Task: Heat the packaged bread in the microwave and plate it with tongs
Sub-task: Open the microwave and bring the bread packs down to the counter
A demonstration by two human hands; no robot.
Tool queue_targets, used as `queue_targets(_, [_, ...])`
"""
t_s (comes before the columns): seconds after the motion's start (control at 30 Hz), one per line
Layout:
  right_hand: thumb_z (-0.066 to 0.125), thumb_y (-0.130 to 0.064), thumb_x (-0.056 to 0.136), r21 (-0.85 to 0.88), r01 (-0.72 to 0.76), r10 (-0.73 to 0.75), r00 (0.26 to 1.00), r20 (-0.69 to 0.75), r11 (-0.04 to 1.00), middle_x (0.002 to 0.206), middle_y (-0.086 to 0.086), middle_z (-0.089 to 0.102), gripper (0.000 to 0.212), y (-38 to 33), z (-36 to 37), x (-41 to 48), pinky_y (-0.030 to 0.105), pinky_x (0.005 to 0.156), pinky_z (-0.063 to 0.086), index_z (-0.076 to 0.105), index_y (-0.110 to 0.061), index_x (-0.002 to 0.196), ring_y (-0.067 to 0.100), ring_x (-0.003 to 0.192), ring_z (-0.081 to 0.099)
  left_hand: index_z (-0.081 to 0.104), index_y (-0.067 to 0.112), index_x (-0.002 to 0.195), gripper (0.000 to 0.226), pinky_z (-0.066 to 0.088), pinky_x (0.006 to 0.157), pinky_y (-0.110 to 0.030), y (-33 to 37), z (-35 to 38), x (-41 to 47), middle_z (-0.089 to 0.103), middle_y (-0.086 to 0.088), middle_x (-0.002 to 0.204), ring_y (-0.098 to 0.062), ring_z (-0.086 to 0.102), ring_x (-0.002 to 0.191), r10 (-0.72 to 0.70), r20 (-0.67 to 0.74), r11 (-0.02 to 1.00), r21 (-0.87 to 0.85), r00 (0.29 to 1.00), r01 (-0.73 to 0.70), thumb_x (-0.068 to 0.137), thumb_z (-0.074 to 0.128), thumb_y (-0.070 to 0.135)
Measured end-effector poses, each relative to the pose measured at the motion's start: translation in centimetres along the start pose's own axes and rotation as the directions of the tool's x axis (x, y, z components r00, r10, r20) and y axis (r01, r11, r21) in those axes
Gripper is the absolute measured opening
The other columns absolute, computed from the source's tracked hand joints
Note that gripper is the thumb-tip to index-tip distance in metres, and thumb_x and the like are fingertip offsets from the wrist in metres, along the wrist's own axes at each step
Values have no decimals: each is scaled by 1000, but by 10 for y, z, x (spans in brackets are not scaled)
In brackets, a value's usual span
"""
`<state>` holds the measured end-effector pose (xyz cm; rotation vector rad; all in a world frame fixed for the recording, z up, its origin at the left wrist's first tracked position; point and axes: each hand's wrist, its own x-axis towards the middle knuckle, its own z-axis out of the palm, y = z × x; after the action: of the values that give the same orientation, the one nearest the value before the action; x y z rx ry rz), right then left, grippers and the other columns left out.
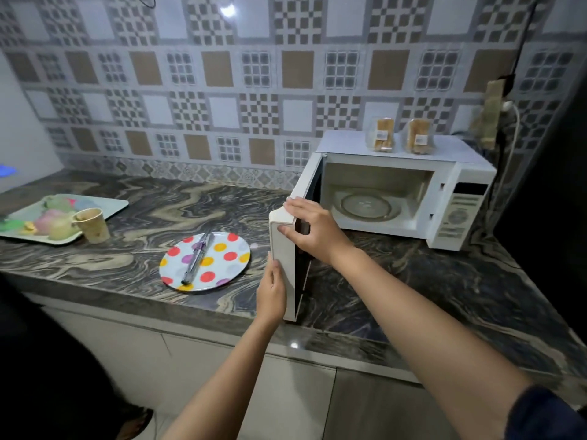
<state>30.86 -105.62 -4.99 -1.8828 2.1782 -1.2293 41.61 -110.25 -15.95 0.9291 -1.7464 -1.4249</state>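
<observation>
A white microwave (457, 198) stands on the marble counter with its door (284, 249) swung wide open toward me. A bare glass turntable (365, 204) lies inside. Two clear packs of bread (384, 134) (419, 136) stand upright on the microwave's top. My right hand (313, 228) grips the door's upper free edge, fingers over the top and thumb on its outer face. My left hand (273, 290) rests flat against the door's outer face lower down. Left of the door, a polka-dot plate (228, 268) carries metal tongs (197, 258) lying across it.
A pale tray (114, 204) with several pastel cups sits at the counter's left, a beige cup (93, 225) at its near edge. A wall socket with a plug and white cable (508, 128) hangs right of the microwave. The counter edge (190, 309) runs just below the plate.
</observation>
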Motion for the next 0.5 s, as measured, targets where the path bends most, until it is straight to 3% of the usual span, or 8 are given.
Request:
queue_targets(0.13, [66, -28, 87, -12, -40, 39, 999, -25, 999, 146, 9, 42, 56, -16, 23, 16, 26, 116, 18, 49, -4, 135, 20, 141, 29, 26, 17, 147, 49, 20, 105, -18, -2, -20, 12, 29, 1, 154, -13, 26, 142, -45, -55, 996, -74, 997, 41, 102, 25, 35])
queue_targets(0.3, [65, -25, 87, -77, -59, 54, 996, -72, 995, 147, 12, 29, 59, -31, 49, 23, 28, 113, 23, 44, -3, 137, 23, 140, 26, 29, 16, 146, 51, 24, 117, -35, -5, -42, 25, 32, -2, 152, -18, 30, 141, -88, -19, 995, -50, 996, 87, 101, 24, 39])
queue_targets(0.5, [68, -25, 83, -146, -101, 67, 973, -221, 984, 138, 18, 35, 55, -37, 59, 19, 33, 110, 30, 52, -5, 132, 30, 133, 32, 29, 15, 146, 52, 22, 118, -35, -3, -49, 26, 31, -3, 153, -17, 28, 142, -90, 21, 996, -13, 996, 91, 101, 23, 41])
